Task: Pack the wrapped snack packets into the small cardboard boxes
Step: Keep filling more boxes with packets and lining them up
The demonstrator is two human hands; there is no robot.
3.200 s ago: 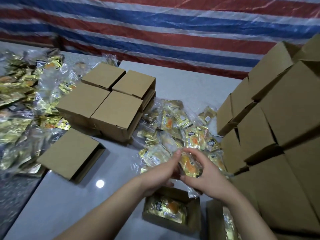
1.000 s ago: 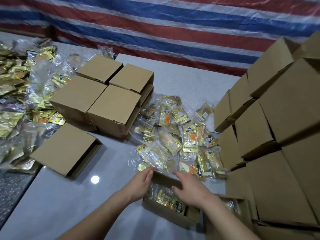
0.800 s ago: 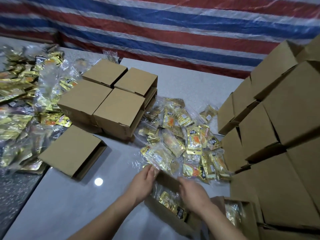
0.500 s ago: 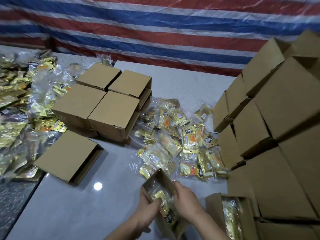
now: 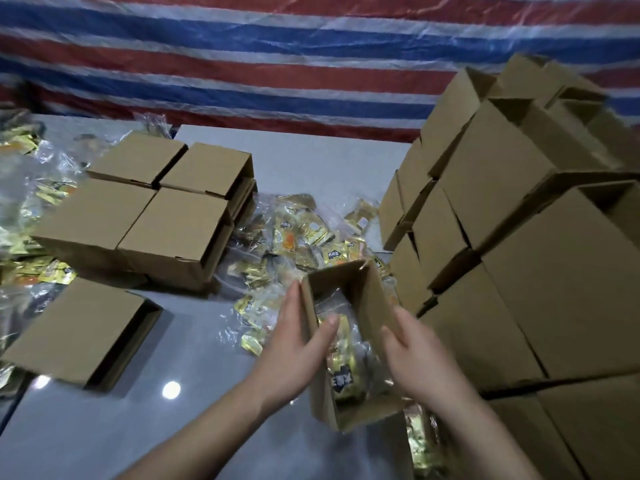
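Far left, a heap of gold snack packets (image 5: 24, 237) is spilled along the tabletop (image 5: 104, 427) edge, partly cut off by the frame. Next to it, a flat closed box (image 5: 76, 330) is seen lying alone, with a block of four closed boxes (image 5: 149, 216) packed tight behind it. A decent patch of bare tabletop is left in front of those, toward the camera, so room is there on the near left side.

In the middle, a loose pile of packets (image 5: 304, 237) is spread out, touching the block of four. Just in front of that pile the open box (image 5: 360, 299) is held, mouth up toward the camera, its long axis running away from the camera and leaning a bit left. Wrapped packets inside (image 5: 343, 372) are seen lying along it. The left hand (image 5: 294, 351) is clamped on the left wall, thumb hooked over the rim into the box. The right hand (image 5: 419, 355) is laid on the right wall, fingers fairly straight, so the hands are kept apart with the box between them.

On the right, things are cramped: a tall stack of boxes (image 5: 519, 254) is piled just beside the held box, and another filled box (image 5: 422, 445) is tucked below it at the bottom edge.
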